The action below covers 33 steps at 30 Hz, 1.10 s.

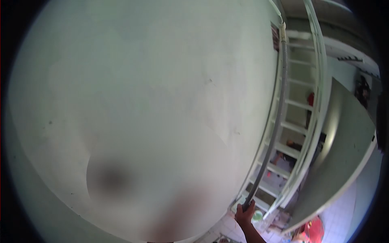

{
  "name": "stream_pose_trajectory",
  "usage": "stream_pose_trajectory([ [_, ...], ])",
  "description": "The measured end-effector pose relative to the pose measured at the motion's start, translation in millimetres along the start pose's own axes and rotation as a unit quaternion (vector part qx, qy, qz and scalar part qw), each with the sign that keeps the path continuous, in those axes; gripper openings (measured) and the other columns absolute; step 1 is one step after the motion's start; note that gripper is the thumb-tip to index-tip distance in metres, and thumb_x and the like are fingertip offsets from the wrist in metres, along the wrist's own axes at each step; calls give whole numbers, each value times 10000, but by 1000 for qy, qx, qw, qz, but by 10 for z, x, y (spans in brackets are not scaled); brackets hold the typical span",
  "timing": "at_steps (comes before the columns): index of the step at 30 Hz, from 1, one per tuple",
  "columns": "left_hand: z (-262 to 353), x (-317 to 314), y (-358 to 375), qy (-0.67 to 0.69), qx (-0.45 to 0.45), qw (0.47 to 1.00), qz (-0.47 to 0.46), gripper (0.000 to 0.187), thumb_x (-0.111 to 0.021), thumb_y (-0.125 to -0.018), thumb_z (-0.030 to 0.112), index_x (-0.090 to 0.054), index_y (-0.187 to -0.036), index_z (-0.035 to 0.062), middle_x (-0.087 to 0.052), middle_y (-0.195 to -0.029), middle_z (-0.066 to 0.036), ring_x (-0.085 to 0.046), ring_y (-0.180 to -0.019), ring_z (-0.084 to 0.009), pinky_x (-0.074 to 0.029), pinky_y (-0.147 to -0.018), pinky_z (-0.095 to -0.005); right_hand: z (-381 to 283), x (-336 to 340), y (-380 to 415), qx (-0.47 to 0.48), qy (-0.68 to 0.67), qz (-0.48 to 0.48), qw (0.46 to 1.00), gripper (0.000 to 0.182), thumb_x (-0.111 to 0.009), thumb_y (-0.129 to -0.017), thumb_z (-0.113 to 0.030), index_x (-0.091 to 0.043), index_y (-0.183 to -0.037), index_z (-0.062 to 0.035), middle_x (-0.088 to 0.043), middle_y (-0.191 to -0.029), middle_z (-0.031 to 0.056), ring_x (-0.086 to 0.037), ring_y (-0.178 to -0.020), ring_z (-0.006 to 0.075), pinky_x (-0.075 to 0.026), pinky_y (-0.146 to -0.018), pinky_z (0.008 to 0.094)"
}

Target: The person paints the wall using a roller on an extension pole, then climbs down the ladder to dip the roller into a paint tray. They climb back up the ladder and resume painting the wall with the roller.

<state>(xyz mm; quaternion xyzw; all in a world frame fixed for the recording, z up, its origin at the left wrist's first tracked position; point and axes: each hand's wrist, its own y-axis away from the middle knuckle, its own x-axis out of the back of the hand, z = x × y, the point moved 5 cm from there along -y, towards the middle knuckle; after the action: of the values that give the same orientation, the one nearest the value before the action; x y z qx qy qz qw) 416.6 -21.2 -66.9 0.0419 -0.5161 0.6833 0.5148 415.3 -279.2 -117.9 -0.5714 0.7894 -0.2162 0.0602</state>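
Observation:
My right hand (245,214) is at the bottom, right of centre, with its fingers wrapped round the lower end of a long grey pole (276,127). The pole rises up and slightly right along the edge of a pale wall. A cream-coloured handle (283,32) tops it, with a bent wire and a slim white roller (275,7) beyond, partly cut off by the frame. At the lower middle, a brownish smear (178,216) lies inside a blurred patch. It may be my left arm or hand, but its fingers cannot be made out.
The pale wall (142,93) fills most of the view and carries small dark marks. Right of the pole stands a white ladder-like stair (299,83) with rails. Beyond it is a large curved grey panel (344,158). A greenish bucket (257,215) and a red item (314,230) are on the floor.

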Motion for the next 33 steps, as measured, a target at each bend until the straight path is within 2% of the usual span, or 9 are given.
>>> stream_pose_trajectory([
  [4, 319, 661, -102, -11, 7, 996, 90, 172, -708, -760, 155, -599, -812, 33, -599, -903, -147, -582, -886, -317, -487, -756, -381, -316, -213, -157, 14, -94, -29, 995, 513, -605, -799, -88, -301, -1193, 37, -543, -515, 46, -517, -380, 126, -435, -386, 294],
  [7, 470, 1117, -125, -30, 25, 990, 136, 168, -712, -760, 148, -600, -818, 38, -608, -878, -124, -601, -830, -293, -500, -709, -359, -242, -524, -221, -112, -177, -95, 973, 524, -601, -749, -54, -366, -1211, 19, -582, -784, 110, -599, -640, 173, -502, -566, 322],
  [11, 706, 1611, -127, -61, 20, 980, 190, 167, -713, -772, 151, -596, -828, 47, -619, -855, -99, -611, -771, -264, -506, -663, -332, -1252, -712, -268, 45, -262, -121, 956, 516, -597, -845, -65, -336, -1280, 31, -456, -568, 10, -468, -491, 94, -463, -437, 259],
  [13, 906, 1798, -150, -54, 39, 974, 215, 329, -481, -914, 253, -481, -646, 62, -567, -772, -85, -601, -785, -235, -483, -633, -386, -1606, -838, -226, -8, -285, -241, 928, 505, -581, -852, -66, -339, -1285, 30, -471, -594, 9, -477, -493, 98, -445, -432, 258],
  [14, 749, 1885, -109, -45, 84, 976, 197, 163, -717, -766, 128, -594, -833, 47, -620, -857, -91, -613, -772, -240, -502, -669, -321, -1740, -879, -216, 16, -253, -247, 935, 469, -571, -877, -92, -358, -1279, 17, -477, -599, 10, -462, -474, 102, -429, -427, 263],
  [16, 825, 2030, -69, -68, 46, 968, 236, 170, -726, -749, 96, -589, -835, 44, -616, -841, -83, -611, -760, -212, -495, -687, -304, -1758, -1234, -237, 126, -434, -216, 865, 545, -518, -792, 5, -290, -1284, 59, -498, -1123, 187, -495, -1108, 279, -398, -961, 408],
  [20, 973, 2205, -80, -160, 60, 966, 196, 120, -651, -773, -10, -577, -858, 32, -598, -829, -75, -569, -720, -188, -455, -681, -302, -1994, -1166, -199, 155, -218, -260, 928, 499, -643, -824, -111, -410, -1237, 42, -559, -1008, 176, -543, -921, 203, -449, -799, 308],
  [23, 757, 2233, -45, -103, 81, 976, 171, 62, -601, -846, 30, -568, -894, 12, -597, -895, -69, -562, -768, -150, -458, -729, -286, -1937, -1268, -104, 160, -262, -246, 919, 517, -611, -858, -172, -350, -1282, -36, -556, -746, 175, -554, -547, 303, -441, -507, 373],
  [33, 1139, 2038, -406, 21, 88, 987, 132, 214, -518, -938, 164, -537, -1016, -34, -568, -1031, -137, -575, -897, -199, -477, -828, -319, -2262, -1100, -163, 207, -305, -273, 888, 456, -571, -879, -113, -336, -1260, -25, -551, -703, 140, -582, -538, 275, -444, -513, 360],
])
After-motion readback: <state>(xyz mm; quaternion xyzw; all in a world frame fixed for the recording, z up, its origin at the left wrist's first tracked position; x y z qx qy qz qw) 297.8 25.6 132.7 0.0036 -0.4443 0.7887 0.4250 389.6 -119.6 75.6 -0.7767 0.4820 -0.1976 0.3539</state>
